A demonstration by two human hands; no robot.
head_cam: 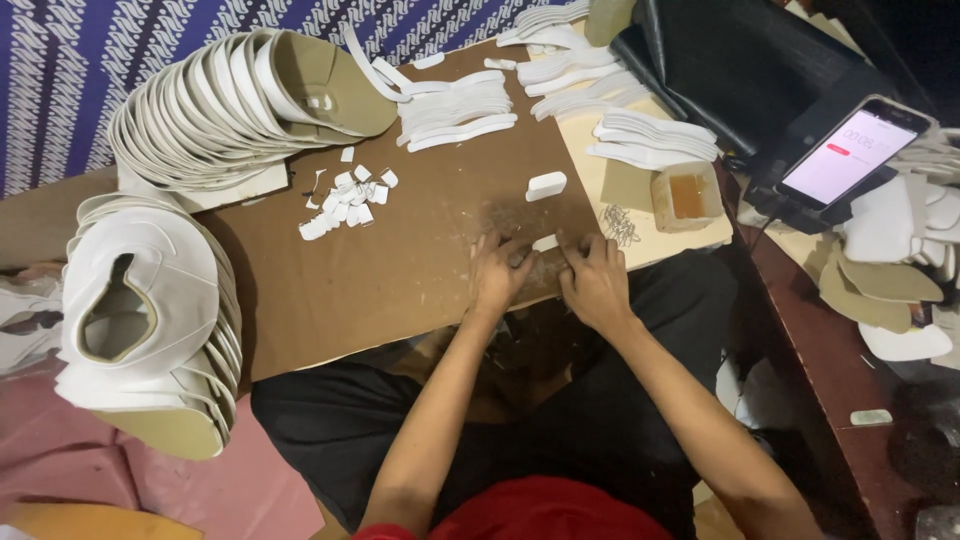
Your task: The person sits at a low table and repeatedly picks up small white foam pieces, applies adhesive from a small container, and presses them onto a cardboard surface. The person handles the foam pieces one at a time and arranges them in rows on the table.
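Nearest us, at six o'clock, our red shirt (545, 512) and dark lap (400, 420), from which both forearms run up to the brown board (400, 270). Item: left hand (497, 275) and right hand (597, 285), side by side at the board's near edge, fingers curled narrow and pinching between them a small white piece (545, 243) pressed flat on the board; how firmly each holds it we cannot tell. Item: one more small white block (546, 185) lying apart at twelve o'clock from the hands. Item: a scatter of little white tabs (345, 205) at ten o'clock, loose and unsorted. Item: a heap of thin metal pins (620, 225) at one o'clock, just beside a tan pot of amber glue (685, 195). Item: rows of long white strips (455, 110) at eleven to one o'clock, stacked in several piles. Item: two large fanned stacks of white shaped panels, one at ten o'clock (235, 105), one at eight o'clock (150, 320). Item: a phone (855, 155) at two o'clock, screen lit. We judge the work well advanced yet far from closed: many panels and strips are already stacked, while the tabs, pins and the piece in hand remain to be dealt with.
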